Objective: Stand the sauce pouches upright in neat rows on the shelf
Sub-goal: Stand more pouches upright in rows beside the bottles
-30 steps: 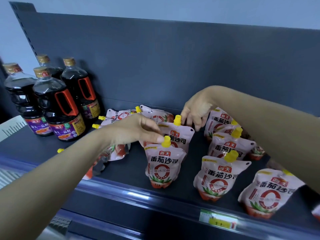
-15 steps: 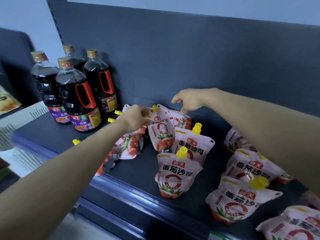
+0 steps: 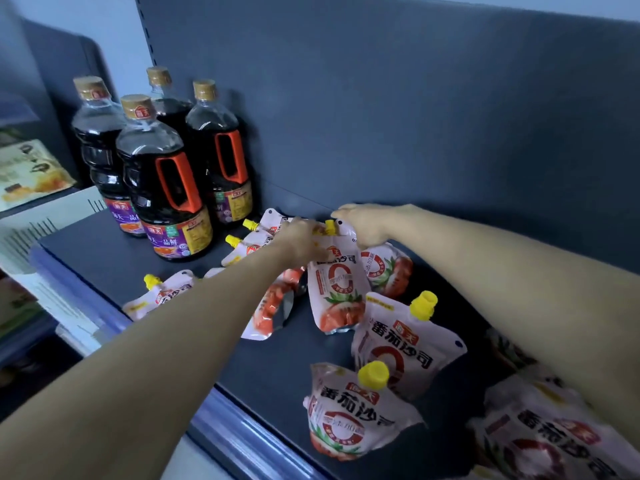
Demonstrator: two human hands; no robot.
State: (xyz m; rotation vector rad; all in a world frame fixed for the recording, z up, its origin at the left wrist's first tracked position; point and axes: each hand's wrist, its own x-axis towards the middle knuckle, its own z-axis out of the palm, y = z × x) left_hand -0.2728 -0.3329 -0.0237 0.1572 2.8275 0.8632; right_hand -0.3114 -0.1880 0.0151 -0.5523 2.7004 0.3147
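**Pouch held at both top corners, rear of shelf**

While both hands grip one sauce pouch (image 3: 337,289), it hangs tilted, base forward on the shelf (image 3: 104,251). The left hand (image 3: 301,242) pinches the top corner beside the yellow cap; the right hand (image 3: 363,225) clasps the other corner. The pouch is white with red tomato print. Below the right hand, two pouches (image 3: 401,344) stand upright; under the left forearm, several lie flat. Dark bottles (image 3: 162,181) stand left of the hands.
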